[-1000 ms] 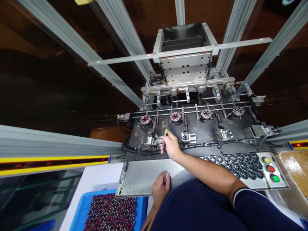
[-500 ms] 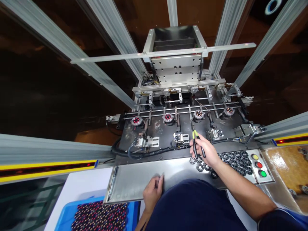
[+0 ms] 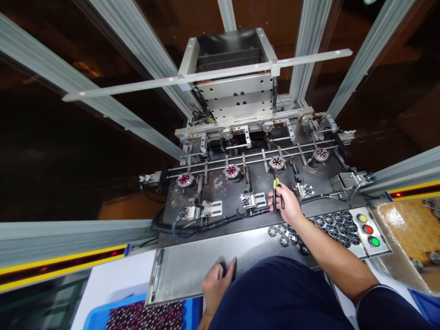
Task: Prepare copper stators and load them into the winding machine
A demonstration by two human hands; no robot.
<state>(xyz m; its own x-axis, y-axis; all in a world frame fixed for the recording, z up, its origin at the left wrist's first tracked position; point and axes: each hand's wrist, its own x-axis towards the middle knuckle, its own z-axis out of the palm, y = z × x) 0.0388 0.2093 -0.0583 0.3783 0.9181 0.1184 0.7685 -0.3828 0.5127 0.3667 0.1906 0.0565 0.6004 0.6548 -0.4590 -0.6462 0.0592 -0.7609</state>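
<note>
Now that the right hand (image 3: 289, 204) has brought its gripped green-and-black pliers (image 3: 274, 200) to the near edge of the third-from-left round fixture (image 3: 271, 164), work there appears possible, the half-curled left hand (image 3: 217, 285), contents hidden, lying well short.

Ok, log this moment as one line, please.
right hand: holds pliers, tips close to third round part from left, contact unclear | left hand: loosely curled over metal plate | black discs: toward plate's right end
</note>
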